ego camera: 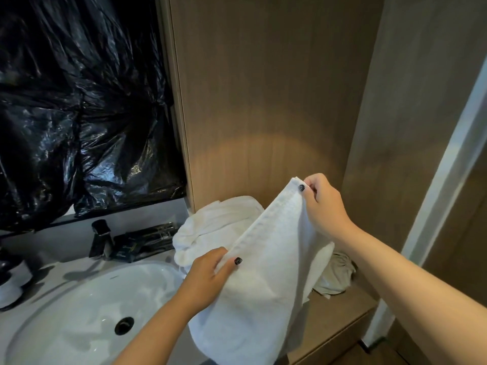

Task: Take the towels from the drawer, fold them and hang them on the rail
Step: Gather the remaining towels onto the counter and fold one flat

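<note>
A white towel [266,280] hangs in front of me, held up by its top hem. My left hand [208,275] pinches the lower end of that hem, thumb on the near side. My right hand [322,204] pinches the upper corner, higher and further right, so the hem runs slanted between them. The towel's body droops down below the frame's bottom edge. Behind it, more white towels [218,227] lie heaped on the counter against the wooden wall. No drawer or rail is in view.
A white sink [79,306] with a black drain sits at lower left, a black tap [101,238] and dark packets [147,241] behind it. Black plastic sheeting [79,106] covers the wall above. A greyish crumpled cloth [337,272] lies on the wooden ledge [340,312] at right.
</note>
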A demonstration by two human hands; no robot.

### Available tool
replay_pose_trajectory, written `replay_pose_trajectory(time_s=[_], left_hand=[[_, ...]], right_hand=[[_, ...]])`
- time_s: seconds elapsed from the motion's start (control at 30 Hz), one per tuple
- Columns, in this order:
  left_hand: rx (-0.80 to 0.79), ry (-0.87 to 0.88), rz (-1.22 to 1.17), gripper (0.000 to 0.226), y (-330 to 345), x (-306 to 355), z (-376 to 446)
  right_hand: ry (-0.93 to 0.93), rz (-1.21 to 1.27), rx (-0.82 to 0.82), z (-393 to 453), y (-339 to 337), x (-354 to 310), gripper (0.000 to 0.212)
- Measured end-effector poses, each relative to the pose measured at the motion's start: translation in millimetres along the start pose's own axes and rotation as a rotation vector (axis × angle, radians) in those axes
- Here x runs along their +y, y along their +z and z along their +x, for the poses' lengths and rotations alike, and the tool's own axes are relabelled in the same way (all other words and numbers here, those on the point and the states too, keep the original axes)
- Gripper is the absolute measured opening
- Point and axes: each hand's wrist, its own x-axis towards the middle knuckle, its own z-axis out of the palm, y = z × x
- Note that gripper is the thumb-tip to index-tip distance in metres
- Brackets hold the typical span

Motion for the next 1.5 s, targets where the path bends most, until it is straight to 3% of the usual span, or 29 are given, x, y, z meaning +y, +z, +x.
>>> replay_pose_trajectory(time_s=[0.13, 0.33, 0.5, 0.73, 1.0, 1.2, 1.5], left_hand=[[-0.015, 0.023, 0.122, 0.048, -12, -11, 0], [-0.084, -0.009, 0.423, 0.058, -37, -24, -12], [-0.060, -0.018, 0.569, 0.059, -55, -19, -6], [0.016, -0.005, 0.848, 0.081, -77, -12, 21], [-0.087, -0.037, 1.089, 0.048, -103, -27, 78], [-0.050, -0.052, 1.100, 0.030, -115, -59, 134], [0.150, -0.338, 0.739, 0.025, -93, -178, 192]], right_hand=[[0.108, -0.032, 0.013, -3, -2, 29, 0.015], [0.234, -0.034, 0.039, -10, -9, 62, 0.014], [0.264, 0.012, 0.001, -10, -6, 75, 0.013], [0.212, 0.009, -0.053, 6, 5, 91, 0.015], [0.255, 0.059, -0.099, 36, 33, 107, 0.015], [0.387, 0.220, -0.001, 81, 75, 122, 0.009], [0.552, 0.248, 0.058, 135, 166, 168, 0.007]])
